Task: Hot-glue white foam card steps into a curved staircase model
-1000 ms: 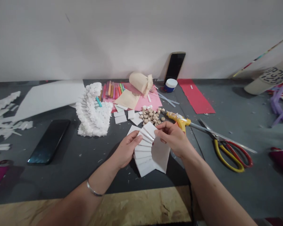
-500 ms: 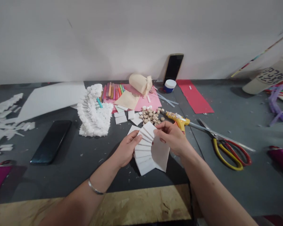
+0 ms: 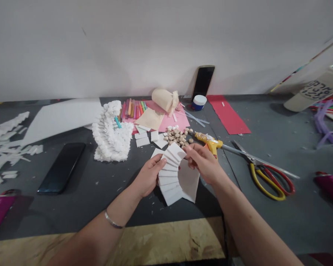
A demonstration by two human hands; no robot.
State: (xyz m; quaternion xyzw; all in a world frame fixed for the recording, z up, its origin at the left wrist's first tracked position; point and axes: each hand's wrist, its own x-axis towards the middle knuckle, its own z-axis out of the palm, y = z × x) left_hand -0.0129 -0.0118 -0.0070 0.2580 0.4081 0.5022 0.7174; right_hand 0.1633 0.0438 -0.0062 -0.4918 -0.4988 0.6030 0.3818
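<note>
One white stepped fan [image 3: 170,181] is held over the table [image 3: 86,210] — its left edge clamped between thumb and fingers of the left grip [image 3: 150,175]. The right grip [image 3: 204,162] is drawn nearly closed at the fan's upper right corner; whether card is pinched there cannot be told. One pair of scissors [image 3: 253,161] is laid right, one flat phone [image 3: 62,168] left; beyond, one glue gun [image 3: 213,143] — then one jar [image 3: 199,103] and one propped phone [image 3: 203,82].

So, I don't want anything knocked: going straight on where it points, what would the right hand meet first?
The right hand would first meet the fanned white strips, which it seems to touch; beyond them, depth is unclear.
</note>
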